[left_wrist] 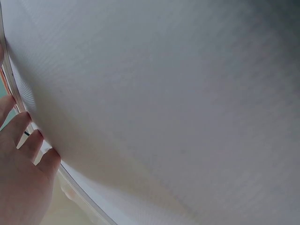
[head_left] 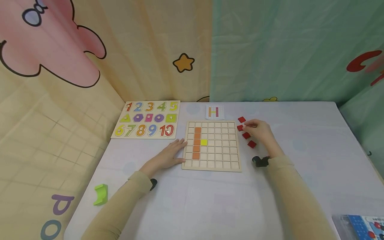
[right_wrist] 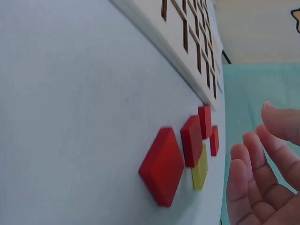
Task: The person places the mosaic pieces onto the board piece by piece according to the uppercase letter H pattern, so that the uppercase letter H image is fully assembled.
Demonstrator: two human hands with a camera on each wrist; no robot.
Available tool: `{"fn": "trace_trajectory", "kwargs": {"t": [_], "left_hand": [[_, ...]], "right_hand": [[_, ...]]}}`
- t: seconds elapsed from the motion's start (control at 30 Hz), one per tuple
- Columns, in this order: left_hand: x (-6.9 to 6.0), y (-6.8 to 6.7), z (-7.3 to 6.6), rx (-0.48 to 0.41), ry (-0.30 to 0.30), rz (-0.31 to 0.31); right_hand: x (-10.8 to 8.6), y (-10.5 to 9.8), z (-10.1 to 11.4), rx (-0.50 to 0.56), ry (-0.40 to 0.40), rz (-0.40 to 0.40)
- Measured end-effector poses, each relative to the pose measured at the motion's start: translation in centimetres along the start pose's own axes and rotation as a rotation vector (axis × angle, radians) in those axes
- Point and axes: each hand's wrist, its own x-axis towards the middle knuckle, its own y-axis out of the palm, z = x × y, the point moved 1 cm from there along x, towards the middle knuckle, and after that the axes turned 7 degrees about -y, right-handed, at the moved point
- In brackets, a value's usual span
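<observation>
Flat on the table, my left hand (head_left: 168, 156) has its fingers spread, with fingertips touching the left edge of the gridded wooden board (head_left: 211, 169); the left wrist view shows fingers (left_wrist: 30, 145) along that edge. Several orange tiles (head_left: 196, 142) form a column in the board, with one yellow tile (head_left: 204, 142) directly right of it. My right hand (head_left: 261, 133) is beside the loose red tiles (head_left: 251, 144). In the right wrist view its thumb and fingers (right_wrist: 255, 150) stand apart, holding nothing visible, near red tiles (right_wrist: 163, 166) and a yellow tile (right_wrist: 200, 169), which the hand hides in the head view.
A small pattern card (head_left: 214, 112) lies behind the board. At the back left is a number and shape puzzle (head_left: 145, 118). A green curved piece (head_left: 101, 194) lies at the front left, and a blue printed package (head_left: 366, 227) at the front right corner.
</observation>
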Motion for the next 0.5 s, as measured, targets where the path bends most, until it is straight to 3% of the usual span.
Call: {"fn": "trace_trajectory", "kwargs": {"t": [0.3,0.5], "left_hand": [[-0.1,0.0,0.1,-0.004,0.002,-0.004],[0.1,0.1,0.1,-0.004,0.001,-0.003]], "right_hand": [[-0.2,-1.6,-2.1,-0.008,0.124,-0.060],[0.0,-1.2,-2.6,-0.004,0.134,-0.027]]}}
